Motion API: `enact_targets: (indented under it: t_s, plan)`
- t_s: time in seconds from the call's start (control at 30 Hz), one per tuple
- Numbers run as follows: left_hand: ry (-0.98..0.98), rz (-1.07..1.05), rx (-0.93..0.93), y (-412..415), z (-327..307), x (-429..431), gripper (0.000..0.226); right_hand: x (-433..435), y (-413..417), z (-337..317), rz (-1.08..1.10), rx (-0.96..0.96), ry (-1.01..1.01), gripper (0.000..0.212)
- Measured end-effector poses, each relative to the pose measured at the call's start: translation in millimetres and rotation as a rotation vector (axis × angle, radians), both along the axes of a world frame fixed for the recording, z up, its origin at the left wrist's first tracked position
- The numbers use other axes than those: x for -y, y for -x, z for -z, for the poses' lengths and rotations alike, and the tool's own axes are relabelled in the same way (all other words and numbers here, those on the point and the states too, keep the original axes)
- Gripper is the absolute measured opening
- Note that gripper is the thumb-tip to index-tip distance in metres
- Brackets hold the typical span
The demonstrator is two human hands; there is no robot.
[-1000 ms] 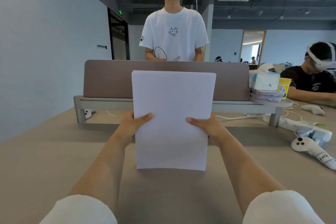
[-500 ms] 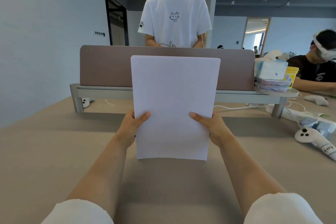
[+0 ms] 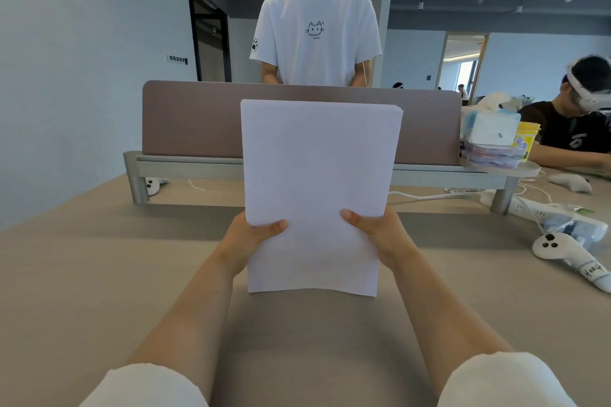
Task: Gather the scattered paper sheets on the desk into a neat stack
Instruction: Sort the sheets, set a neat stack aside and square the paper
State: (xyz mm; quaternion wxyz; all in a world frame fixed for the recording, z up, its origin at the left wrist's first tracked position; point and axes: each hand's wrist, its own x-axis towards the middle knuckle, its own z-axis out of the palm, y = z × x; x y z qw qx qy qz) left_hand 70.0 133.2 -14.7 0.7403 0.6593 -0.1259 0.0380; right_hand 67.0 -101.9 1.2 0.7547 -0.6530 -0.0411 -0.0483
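A stack of white paper sheets (image 3: 317, 175) stands upright in front of me, its bottom edge at or just above the beige desk (image 3: 82, 274); contact is unclear. My left hand (image 3: 246, 241) grips the stack's left edge, thumb across the front. My right hand (image 3: 377, 235) grips the right edge the same way. The fingers behind the sheets are hidden. At the top right corner several sheet edges show slightly fanned.
A brown divider panel (image 3: 191, 119) on a metal shelf crosses the desk behind the stack. A tissue pack (image 3: 489, 127) and yellow tub (image 3: 527, 139) sit at its right end. White controllers (image 3: 568, 258), a power strip and cables lie at right. One person stands beyond the divider, another sits at right.
The stack has stayed upright between both hands while the view tilted down slightly. My grip has not changed.
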Motion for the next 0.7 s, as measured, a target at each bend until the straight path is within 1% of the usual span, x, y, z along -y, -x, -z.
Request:
enact_targets:
  t_s: [0.07, 0.13, 0.2, 0.23, 0.27, 0.33, 0.4, 0.43, 0.5, 0.53, 0.57, 0.6, 0.63, 0.7]
  plan:
    - [-0.016, -0.025, -0.014, 2, -3, 1, 0.039, -3, 2, -2, 0.038, -0.003, -0.017, 0.024]
    - [-0.029, -0.117, -0.01, 5, -9, 5, 0.024, -8, 4, -4, 0.091, 0.008, -0.027, 0.018]
    - [-0.064, -0.211, 0.016, 8, -19, 8, 0.02, -13, 6, -8, 0.14, 0.015, -0.023, 0.018]
    - [-0.098, -0.257, 0.032, 8, -24, 8, 0.021, -13, 7, -12, 0.164, 0.034, 0.0, 0.022]
    - [-0.144, -0.304, 0.05, 9, -31, 6, 0.023, -13, 6, -18, 0.198, 0.077, 0.036, 0.031]
    - [-0.25, -0.393, 0.091, 9, -45, 0, 0.021, -7, 6, -34, 0.312, 0.185, 0.099, 0.063]
    - [-0.361, -0.437, 0.147, 12, -60, -7, 0.013, 1, 7, -52, 0.487, 0.291, 0.17, 0.09]
    - [-0.431, -0.453, 0.185, 12, -67, -10, 0.015, 5, 8, -62, 0.597, 0.333, 0.227, 0.101]
    - [-0.563, -0.484, 0.257, 13, -75, -17, 0.02, 11, 12, -75, 0.789, 0.401, 0.351, 0.113]
    - [-0.62, -0.497, 0.299, 13, -78, -20, 0.022, 12, 16, -79, 0.837, 0.443, 0.412, 0.114]
    - [-0.682, -0.507, 0.339, 13, -80, -23, 0.024, 12, 19, -80, 0.823, 0.481, 0.471, 0.112]
    - [-0.747, -0.513, 0.376, 13, -83, -24, 0.025, 12, 22, -81, 0.74, 0.513, 0.519, 0.106]
    - [-0.817, -0.516, 0.413, 12, -84, -26, 0.025, 11, 24, -81, 0.614, 0.518, 0.552, 0.098]
    - [-0.98, -0.519, 0.468, 13, -88, -24, 0.033, 7, 28, -81, 0.375, 0.472, 0.616, 0.077]
